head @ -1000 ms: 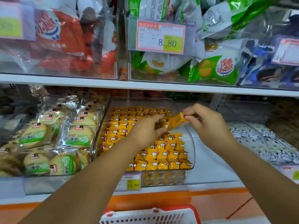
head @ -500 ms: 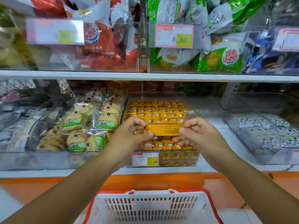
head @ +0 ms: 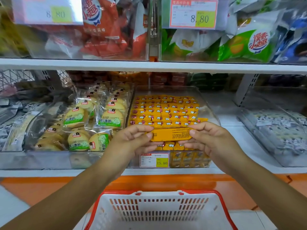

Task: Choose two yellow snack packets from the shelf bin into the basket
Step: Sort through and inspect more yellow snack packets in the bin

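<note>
A yellow snack packet [head: 171,134] is held level in front of the clear shelf bin [head: 210,107], its printed back facing me. My left hand [head: 132,141] pinches its left end and my right hand [head: 209,140] pinches its right end. Behind it, the bin holds several rows of the same yellow packets [head: 164,112]. The white basket with a red rim [head: 159,211] stands directly below my hands at the bottom of the view; what I can see of its inside is bare.
Left of the yellow bin is a bin of round biscuit packs [head: 93,123]; right of it a bin of black-and-white packets [head: 279,128]. An upper shelf [head: 149,65] carries red and green snack bags. A price tag [head: 154,161] fronts the yellow bin.
Both hands have drawn the packet out of the bin toward me and turned it level, gripped at both ends. The view has shifted down, bringing more of the basket into sight.
</note>
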`<state>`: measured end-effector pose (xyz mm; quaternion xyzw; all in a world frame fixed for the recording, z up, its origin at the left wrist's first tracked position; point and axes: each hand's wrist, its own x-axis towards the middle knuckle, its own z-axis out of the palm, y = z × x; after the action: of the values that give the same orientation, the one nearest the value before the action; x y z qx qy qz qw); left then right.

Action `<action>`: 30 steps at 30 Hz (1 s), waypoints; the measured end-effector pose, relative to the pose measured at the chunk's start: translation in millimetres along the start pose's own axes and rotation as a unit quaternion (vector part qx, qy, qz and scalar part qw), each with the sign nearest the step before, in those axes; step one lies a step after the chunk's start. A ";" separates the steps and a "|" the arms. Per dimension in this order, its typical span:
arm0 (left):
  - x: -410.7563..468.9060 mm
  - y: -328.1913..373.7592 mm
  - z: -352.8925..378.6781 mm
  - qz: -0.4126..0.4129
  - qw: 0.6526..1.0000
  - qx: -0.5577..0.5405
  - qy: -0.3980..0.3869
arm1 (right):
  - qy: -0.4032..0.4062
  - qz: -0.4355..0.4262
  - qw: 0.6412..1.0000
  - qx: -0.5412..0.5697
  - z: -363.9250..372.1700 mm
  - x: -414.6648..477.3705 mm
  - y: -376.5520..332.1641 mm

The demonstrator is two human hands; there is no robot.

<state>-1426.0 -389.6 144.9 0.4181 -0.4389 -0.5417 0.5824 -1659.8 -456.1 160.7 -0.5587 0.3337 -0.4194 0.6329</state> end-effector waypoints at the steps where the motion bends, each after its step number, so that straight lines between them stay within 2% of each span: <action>1: 0.4 0.1 -1.0 0.000 1.000 -0.009 -0.009 | -0.003 0.005 1.000 0.012 -1.1 1.1 -0.4; 3: 1.1 -0.1 -3.3 -0.001 0.999 -0.026 -0.027 | -0.023 0.016 0.999 0.047 -3.1 1.8 -2.4; 6: 1.3 -1.7 -3.1 0.005 1.000 -0.003 0.003 | -0.041 0.018 0.998 0.044 -6.1 -0.4 -3.5; 15: -4.5 -0.5 12.6 0.064 0.991 0.082 0.088 | 0.049 -0.042 0.996 -0.061 0.7 -9.1 -1.2; 19: -8.6 2.9 16.2 0.079 0.991 0.062 0.093 | 0.059 -0.070 0.994 -0.059 3.7 -11.4 -2.5; 22: -11.0 3.1 16.7 0.096 0.989 0.057 0.096 | 0.060 -0.103 0.988 -0.099 4.7 -13.5 -1.8; 26: -13.0 4.5 19.2 0.090 0.987 0.064 0.114 | 0.066 -0.068 0.991 -0.096 3.0 -14.3 -0.9; 30: -12.9 6.3 16.2 0.077 0.991 0.064 0.087 | 0.027 -0.056 0.995 -0.083 -1.1 -14.3 -1.0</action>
<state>-1440.4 -376.5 154.5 0.4647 -0.4515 -0.4277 0.6303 -1667.0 -443.7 160.8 -0.6158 0.3526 -0.4397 0.5505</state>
